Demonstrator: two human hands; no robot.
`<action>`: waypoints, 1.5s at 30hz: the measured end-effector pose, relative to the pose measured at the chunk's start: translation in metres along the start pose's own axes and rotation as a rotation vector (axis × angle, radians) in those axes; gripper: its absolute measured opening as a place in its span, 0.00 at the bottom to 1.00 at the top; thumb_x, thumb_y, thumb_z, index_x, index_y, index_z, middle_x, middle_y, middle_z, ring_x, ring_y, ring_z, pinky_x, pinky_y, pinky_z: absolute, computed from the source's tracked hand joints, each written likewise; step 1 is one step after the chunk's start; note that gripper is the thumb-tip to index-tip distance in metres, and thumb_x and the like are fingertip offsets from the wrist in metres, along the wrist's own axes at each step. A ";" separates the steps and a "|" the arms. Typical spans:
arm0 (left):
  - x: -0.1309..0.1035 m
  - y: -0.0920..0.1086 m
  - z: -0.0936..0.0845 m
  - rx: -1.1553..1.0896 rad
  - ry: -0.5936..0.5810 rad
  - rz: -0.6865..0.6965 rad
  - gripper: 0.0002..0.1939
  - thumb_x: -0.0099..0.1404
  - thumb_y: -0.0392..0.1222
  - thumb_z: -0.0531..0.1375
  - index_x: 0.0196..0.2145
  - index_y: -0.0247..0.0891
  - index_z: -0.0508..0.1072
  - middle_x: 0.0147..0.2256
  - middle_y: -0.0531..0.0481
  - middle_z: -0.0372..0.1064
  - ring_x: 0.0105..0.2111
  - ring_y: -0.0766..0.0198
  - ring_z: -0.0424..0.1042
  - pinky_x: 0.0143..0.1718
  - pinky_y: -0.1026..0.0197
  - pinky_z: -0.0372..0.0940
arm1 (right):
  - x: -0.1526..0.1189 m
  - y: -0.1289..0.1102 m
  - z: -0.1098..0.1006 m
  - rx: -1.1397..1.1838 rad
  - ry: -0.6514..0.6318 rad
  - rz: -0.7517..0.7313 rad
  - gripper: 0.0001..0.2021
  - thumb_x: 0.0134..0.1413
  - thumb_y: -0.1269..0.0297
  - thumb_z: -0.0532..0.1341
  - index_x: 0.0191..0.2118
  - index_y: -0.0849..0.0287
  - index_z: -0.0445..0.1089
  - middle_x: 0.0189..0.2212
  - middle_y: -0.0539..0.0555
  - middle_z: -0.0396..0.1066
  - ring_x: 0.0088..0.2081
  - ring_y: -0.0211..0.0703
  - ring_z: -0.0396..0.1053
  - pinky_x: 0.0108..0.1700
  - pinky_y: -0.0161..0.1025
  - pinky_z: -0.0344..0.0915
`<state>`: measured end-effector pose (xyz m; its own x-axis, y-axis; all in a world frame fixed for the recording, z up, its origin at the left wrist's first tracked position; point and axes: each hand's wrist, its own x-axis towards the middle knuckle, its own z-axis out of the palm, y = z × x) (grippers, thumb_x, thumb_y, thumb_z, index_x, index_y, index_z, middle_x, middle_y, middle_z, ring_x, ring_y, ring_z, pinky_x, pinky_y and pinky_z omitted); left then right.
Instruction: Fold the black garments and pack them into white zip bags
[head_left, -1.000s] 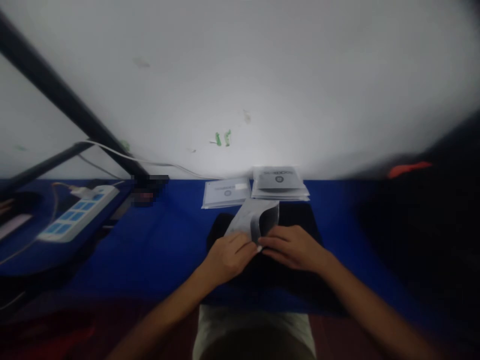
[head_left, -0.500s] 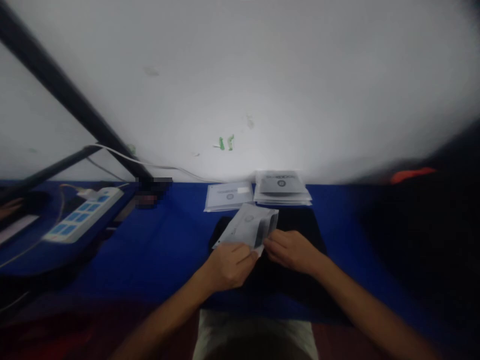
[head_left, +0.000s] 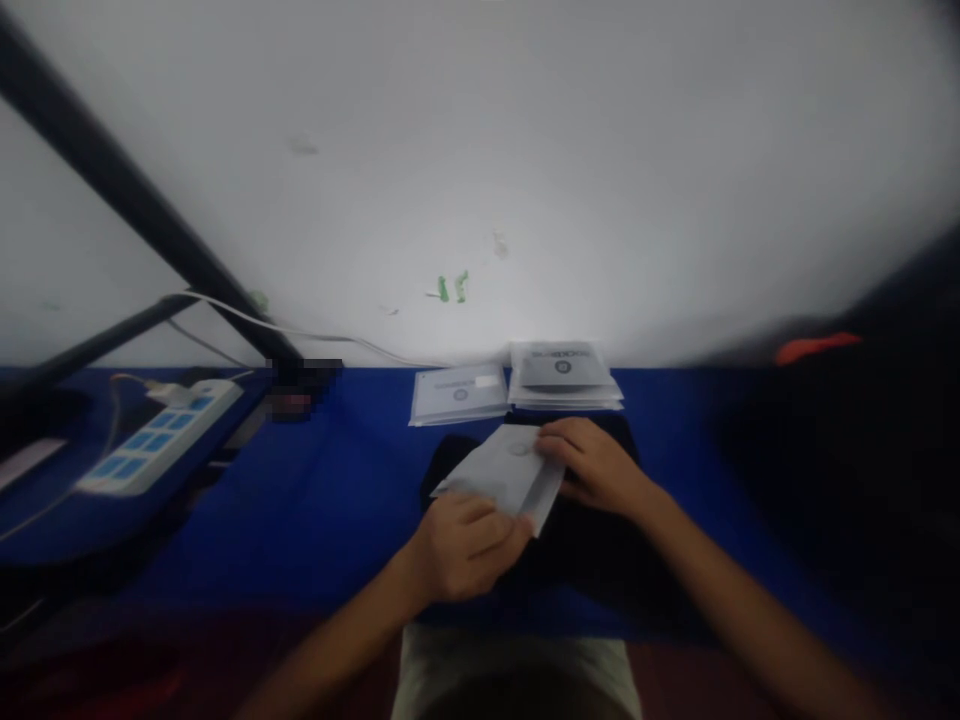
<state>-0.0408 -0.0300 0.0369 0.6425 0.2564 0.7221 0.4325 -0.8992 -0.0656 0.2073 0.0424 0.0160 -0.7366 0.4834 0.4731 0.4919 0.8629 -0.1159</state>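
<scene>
Now the bag (head_left: pixel 499 470), lower centre, gapes less, apparently flattened. Left hand (head_left: pixel 469 548) grips it; right hand (head_left: pixel 592 467), shifted higher, does too.

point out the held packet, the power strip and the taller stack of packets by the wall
Held packet (head_left: pixel 502 470), head view: on its upward face, near the middle
Power strip (head_left: pixel 159 438), head view: on its socket face, mid-length
Taller stack of packets (head_left: pixel 565 374), head view: on its printed top

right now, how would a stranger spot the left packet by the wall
Find the blue table below the pale grey wall. Along its far edge, beyond the left hand, lies a flat, pale grey, rectangular packet. Unlike the taller stack of pale packets right of it, it shows a small white rectangle.
</scene>
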 end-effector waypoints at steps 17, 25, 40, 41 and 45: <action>-0.030 -0.004 0.022 -0.152 -0.377 -0.200 0.06 0.68 0.37 0.55 0.36 0.35 0.72 0.30 0.49 0.69 0.30 0.64 0.69 0.30 0.62 0.65 | 0.039 0.081 -0.003 -0.442 -0.035 0.335 0.16 0.51 0.75 0.56 0.47 0.65 0.69 0.59 0.69 0.61 0.61 0.63 0.53 0.59 0.57 0.51; -0.047 -0.011 0.008 -0.246 -0.491 -0.333 0.07 0.67 0.39 0.58 0.42 0.37 0.72 0.39 0.45 0.70 0.41 0.58 0.69 0.42 0.55 0.66 | 0.046 0.095 0.033 -0.389 -0.181 0.543 0.36 0.61 0.42 0.50 0.68 0.55 0.47 0.66 0.68 0.49 0.64 0.75 0.44 0.58 0.71 0.43; -0.060 -0.010 -0.008 -0.361 -0.594 -0.362 0.23 0.58 0.51 0.66 0.47 0.39 0.69 0.52 0.40 0.65 0.52 0.49 0.65 0.52 0.47 0.64 | 0.047 0.102 0.025 -0.284 -0.289 0.532 0.38 0.59 0.34 0.46 0.68 0.50 0.49 0.67 0.63 0.51 0.66 0.72 0.45 0.58 0.73 0.44; -0.061 -0.009 -0.010 -0.355 -0.592 -0.353 0.20 0.58 0.49 0.66 0.45 0.39 0.70 0.52 0.41 0.65 0.52 0.49 0.65 0.52 0.47 0.63 | 0.045 0.097 0.020 -0.273 -0.271 0.527 0.38 0.59 0.35 0.47 0.68 0.52 0.48 0.67 0.64 0.49 0.66 0.70 0.44 0.59 0.71 0.43; -0.070 -0.005 -0.017 -0.354 -0.603 -0.347 0.10 0.60 0.44 0.65 0.38 0.40 0.71 0.52 0.43 0.66 0.52 0.50 0.64 0.52 0.47 0.63 | 0.019 0.046 -0.003 -0.202 -0.169 0.428 0.33 0.61 0.46 0.54 0.64 0.62 0.55 0.64 0.70 0.53 0.64 0.64 0.50 0.61 0.60 0.50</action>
<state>-0.0981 -0.0496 -0.0014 0.7841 0.6008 0.1554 0.5093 -0.7661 0.3922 0.2171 0.0907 0.0222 -0.5060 0.8193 0.2698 0.8341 0.5444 -0.0890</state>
